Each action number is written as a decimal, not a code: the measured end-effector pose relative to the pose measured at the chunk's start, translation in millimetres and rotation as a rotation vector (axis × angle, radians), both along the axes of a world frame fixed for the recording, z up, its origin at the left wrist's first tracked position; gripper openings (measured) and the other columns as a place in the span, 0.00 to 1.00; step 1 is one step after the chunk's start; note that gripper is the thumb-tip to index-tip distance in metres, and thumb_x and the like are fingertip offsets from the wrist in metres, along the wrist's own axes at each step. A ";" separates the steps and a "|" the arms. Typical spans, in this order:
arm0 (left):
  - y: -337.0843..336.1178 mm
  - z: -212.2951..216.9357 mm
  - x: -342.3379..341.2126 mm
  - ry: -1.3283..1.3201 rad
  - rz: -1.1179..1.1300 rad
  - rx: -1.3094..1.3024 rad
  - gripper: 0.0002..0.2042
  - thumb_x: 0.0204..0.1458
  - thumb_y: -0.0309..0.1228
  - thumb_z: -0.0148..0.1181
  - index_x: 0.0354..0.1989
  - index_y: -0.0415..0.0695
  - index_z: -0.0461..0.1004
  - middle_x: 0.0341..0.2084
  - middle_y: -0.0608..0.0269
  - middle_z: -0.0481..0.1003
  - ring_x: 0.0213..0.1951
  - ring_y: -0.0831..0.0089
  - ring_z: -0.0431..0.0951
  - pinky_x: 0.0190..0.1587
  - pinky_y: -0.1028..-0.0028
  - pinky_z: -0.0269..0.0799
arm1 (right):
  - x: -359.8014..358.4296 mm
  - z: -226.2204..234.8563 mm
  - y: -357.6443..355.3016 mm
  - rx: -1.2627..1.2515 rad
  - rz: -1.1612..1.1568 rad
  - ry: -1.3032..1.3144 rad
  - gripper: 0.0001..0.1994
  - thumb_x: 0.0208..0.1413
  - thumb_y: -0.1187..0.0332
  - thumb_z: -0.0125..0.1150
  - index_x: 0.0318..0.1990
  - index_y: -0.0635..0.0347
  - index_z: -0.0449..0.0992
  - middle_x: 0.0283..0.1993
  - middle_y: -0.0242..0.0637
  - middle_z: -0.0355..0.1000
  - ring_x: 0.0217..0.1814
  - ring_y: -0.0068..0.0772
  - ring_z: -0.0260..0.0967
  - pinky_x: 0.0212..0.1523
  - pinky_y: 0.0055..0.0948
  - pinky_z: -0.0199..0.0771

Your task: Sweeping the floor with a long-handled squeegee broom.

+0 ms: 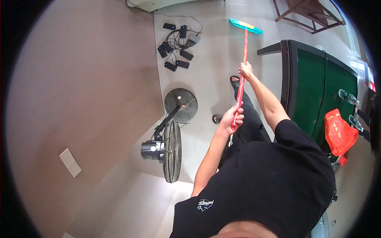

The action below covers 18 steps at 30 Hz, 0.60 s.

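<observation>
While the head view looks straight down past a black shirt, both hands hold a broom [242,75] with a red handle. The left hand [232,119] wraps the near end of the handle, its grip pressed together around it close to the body. The right hand [246,70] closes on the handle farther along, its grip likewise pressed together around the stick, with that arm stretched out. The handle runs away from the person to a teal brush head [245,26], which lies on the pale tiled floor [214,71] well ahead of the feet. 2 sandalled feet show under the handle, 1 just beside the right hand and 1 near the left hand.

Around the broom, a black standing fan [170,148] stands to the left, its round base [181,104] near the left foot and its cage tilted toward the wall. Beyond it, a cluster of small black boxes with cords [177,45] lies on the floor, left of the brush head and apart from it. To the right stands a dark-framed surface with a green top [313,87], close beside the right arm. On its far side lie a red bag [337,133] and 2 clear bottles [348,97]. A wooden chair frame [307,14] stands beyond the surface's far corner.
</observation>
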<state>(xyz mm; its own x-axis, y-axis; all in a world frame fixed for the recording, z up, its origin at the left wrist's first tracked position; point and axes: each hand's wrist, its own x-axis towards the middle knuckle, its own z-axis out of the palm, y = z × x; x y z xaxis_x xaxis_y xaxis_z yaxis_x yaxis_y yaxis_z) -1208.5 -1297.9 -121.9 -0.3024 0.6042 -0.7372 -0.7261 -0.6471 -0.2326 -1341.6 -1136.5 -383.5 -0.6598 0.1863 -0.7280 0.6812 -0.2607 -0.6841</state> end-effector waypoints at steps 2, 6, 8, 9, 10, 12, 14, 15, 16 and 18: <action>-16.7 -1.7 20.5 -0.008 0.052 0.033 0.13 0.61 0.40 0.44 0.48 0.48 0.64 0.21 0.74 0.62 0.16 0.87 0.57 0.13 0.88 0.56 | 8.1 -11.7 -23.6 0.111 0.095 -0.002 0.08 0.56 0.64 0.48 0.35 0.58 0.59 0.23 0.33 0.63 0.18 0.25 0.64 0.14 0.26 0.67; -14.6 10.6 65.3 -0.014 0.078 0.066 0.12 0.61 0.40 0.44 0.46 0.48 0.65 0.21 0.73 0.62 0.16 0.86 0.57 0.13 0.87 0.55 | 49.4 -14.9 -10.3 0.535 0.315 -0.105 0.12 0.51 0.63 0.48 0.35 0.65 0.66 0.26 0.44 0.71 0.27 0.36 0.72 0.25 0.32 0.73; -53.6 15.4 112.8 -0.091 0.194 -0.042 0.11 0.61 0.39 0.44 0.43 0.47 0.64 0.21 0.73 0.62 0.15 0.86 0.56 0.13 0.87 0.54 | 89.0 52.8 -102.4 0.378 0.424 -0.155 0.16 0.48 0.62 0.48 0.34 0.70 0.69 0.28 0.50 0.73 0.31 0.43 0.75 0.31 0.35 0.74; -50.0 21.9 125.1 -0.103 0.201 0.025 0.10 0.61 0.39 0.44 0.41 0.46 0.64 0.21 0.73 0.63 0.16 0.85 0.56 0.13 0.86 0.54 | 97.0 53.5 -92.3 0.407 0.402 -0.142 0.16 0.48 0.62 0.48 0.34 0.70 0.69 0.28 0.50 0.73 0.31 0.43 0.75 0.31 0.35 0.74; -46.2 30.1 134.9 -0.096 0.184 0.075 0.11 0.61 0.39 0.44 0.41 0.45 0.64 0.21 0.72 0.63 0.16 0.85 0.56 0.14 0.86 0.55 | 109.7 38.5 -68.1 0.475 0.383 -0.158 0.14 0.48 0.64 0.49 0.33 0.69 0.69 0.26 0.48 0.73 0.28 0.41 0.74 0.28 0.34 0.74; -73.8 39.7 166.5 -0.096 0.247 0.114 0.11 0.61 0.39 0.44 0.41 0.44 0.63 0.22 0.71 0.63 0.16 0.84 0.57 0.15 0.85 0.56 | 145.3 51.2 -102.7 0.327 0.272 -0.163 0.12 0.46 0.66 0.48 0.30 0.70 0.71 0.24 0.44 0.72 0.21 0.38 0.72 0.21 0.34 0.72; -89.9 52.8 191.0 -0.081 0.275 0.218 0.11 0.61 0.37 0.43 0.40 0.42 0.63 0.22 0.69 0.64 0.18 0.83 0.60 0.17 0.84 0.58 | 174.0 52.6 -99.2 0.331 0.333 -0.170 0.13 0.46 0.66 0.49 0.29 0.71 0.71 0.24 0.45 0.72 0.22 0.40 0.72 0.21 0.36 0.72; -95.3 62.7 202.4 -0.084 0.283 0.245 0.11 0.61 0.37 0.43 0.40 0.41 0.63 0.22 0.69 0.65 0.18 0.82 0.61 0.17 0.83 0.59 | 186.8 54.0 -96.9 0.306 0.395 -0.178 0.14 0.45 0.66 0.49 0.29 0.71 0.71 0.24 0.45 0.72 0.22 0.42 0.73 0.21 0.38 0.72; -107.6 66.9 220.0 -0.099 0.313 0.231 0.11 0.61 0.37 0.43 0.40 0.41 0.63 0.22 0.68 0.65 0.18 0.82 0.61 0.17 0.83 0.59 | 199.1 68.6 -116.0 0.440 0.550 -0.237 0.14 0.42 0.65 0.50 0.29 0.72 0.72 0.24 0.45 0.72 0.22 0.43 0.72 0.21 0.41 0.73; -123.5 78.7 252.3 -0.110 0.355 0.218 0.11 0.61 0.37 0.43 0.40 0.41 0.63 0.22 0.68 0.65 0.17 0.82 0.60 0.17 0.83 0.59 | 229.2 102.2 -141.3 0.448 0.732 -0.222 0.13 0.41 0.66 0.50 0.27 0.71 0.72 0.22 0.45 0.72 0.21 0.42 0.72 0.21 0.40 0.73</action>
<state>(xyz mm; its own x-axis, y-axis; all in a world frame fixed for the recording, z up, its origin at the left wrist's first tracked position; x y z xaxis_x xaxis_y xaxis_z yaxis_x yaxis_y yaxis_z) -956.2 -1421.4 -43.1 -0.4461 0.6223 -0.6432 -0.4305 -0.7793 -0.4554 -1112.4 -1277.8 -281.3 -0.5774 0.0711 -0.8133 0.7013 0.5532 -0.4495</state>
